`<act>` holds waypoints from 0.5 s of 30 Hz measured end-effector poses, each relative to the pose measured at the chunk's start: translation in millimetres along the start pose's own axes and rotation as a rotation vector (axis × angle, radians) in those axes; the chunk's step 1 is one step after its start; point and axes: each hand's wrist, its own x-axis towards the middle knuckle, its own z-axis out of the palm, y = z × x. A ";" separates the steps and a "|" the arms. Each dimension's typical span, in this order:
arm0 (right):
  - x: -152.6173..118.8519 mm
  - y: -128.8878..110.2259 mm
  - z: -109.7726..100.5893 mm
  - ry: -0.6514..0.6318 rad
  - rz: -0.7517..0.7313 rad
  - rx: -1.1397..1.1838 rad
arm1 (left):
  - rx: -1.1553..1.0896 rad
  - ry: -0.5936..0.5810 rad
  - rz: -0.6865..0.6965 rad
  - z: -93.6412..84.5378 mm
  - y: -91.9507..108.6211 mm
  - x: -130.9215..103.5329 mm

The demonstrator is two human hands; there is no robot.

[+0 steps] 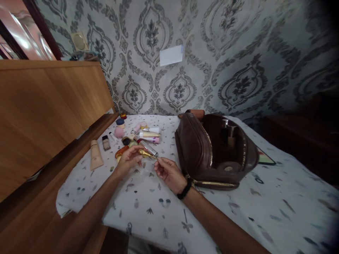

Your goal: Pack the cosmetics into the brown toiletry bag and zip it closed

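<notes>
A small, slender gold tube-like item (pixel 147 153) is held between my two hands above the cloth. My left hand (pixel 128 159) grips its wider end with thumb and fingers. At the thin end, my right hand (pixel 171 174) pinches the tip, its fingers curled; a black band circles that wrist. Just beyond the left hand lies a silver and dark red tube (pixel 147 146), close to an orange-brown item (pixel 122 151). To the right of my right hand stands a brown leather bag (pixel 192 144), unzipped, with a brush-like item (pixel 231 135) and a silver-topped item (pixel 225 127) inside.
On the patterned tablecloth (pixel 148 201) lie a beige squeeze tube (pixel 95 155), a small bottle (pixel 106 143), a pink sponge (pixel 119 132), a dark-lidded jar (pixel 120 122) and several other tubes. A wooden panel (pixel 53 95) borders the left; a wallpapered wall (pixel 182 31) rises behind.
</notes>
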 end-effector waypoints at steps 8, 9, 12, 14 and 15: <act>-3.1 4.7 0.0 -0.029 0.017 0.004 | 0.141 0.129 -0.062 -0.9 0.9 -6.4; -3.3 5.3 0.1 -0.023 0.008 -0.003 | 0.157 0.147 -0.070 -0.8 0.5 -7.5; -1.4 6.2 -1.2 -0.021 -0.015 -0.016 | 0.141 0.189 -0.100 0.6 -2.8 -7.7; 0.6 6.4 -3.0 -0.042 -0.017 0.003 | 0.079 0.241 -0.099 3.7 -4.0 -5.8; 1.3 6.3 -3.9 -0.046 -0.018 0.014 | 0.039 0.272 -0.089 6.0 -3.4 -4.4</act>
